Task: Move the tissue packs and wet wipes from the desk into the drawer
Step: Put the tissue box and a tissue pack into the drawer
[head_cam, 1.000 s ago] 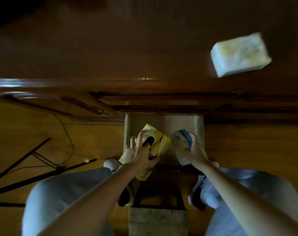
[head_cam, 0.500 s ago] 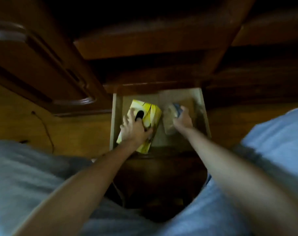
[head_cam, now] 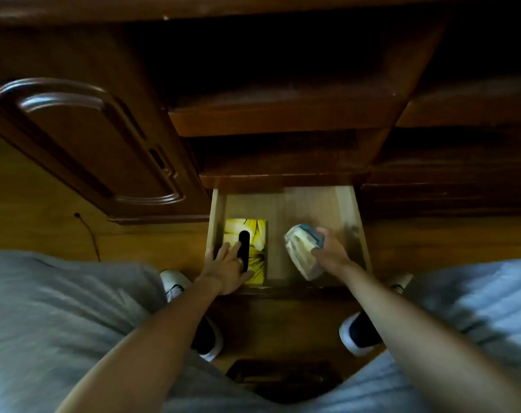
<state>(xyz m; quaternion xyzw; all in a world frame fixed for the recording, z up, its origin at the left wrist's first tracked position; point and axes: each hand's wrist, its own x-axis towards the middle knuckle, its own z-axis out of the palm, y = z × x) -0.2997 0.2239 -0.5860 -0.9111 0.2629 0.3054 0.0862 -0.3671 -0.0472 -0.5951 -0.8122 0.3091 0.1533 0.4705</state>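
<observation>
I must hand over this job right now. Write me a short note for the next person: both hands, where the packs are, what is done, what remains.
Left hand: open, flat on the yellow tissue pack, which lies flat at the left side of the open drawer.
Right hand: grips the wet wipes pack, tilted over the drawer's right half.
Done: yellow pack is in.
Left: lay the wipes down and let go. The desktop is out of view, so check it for more packs.
</observation>
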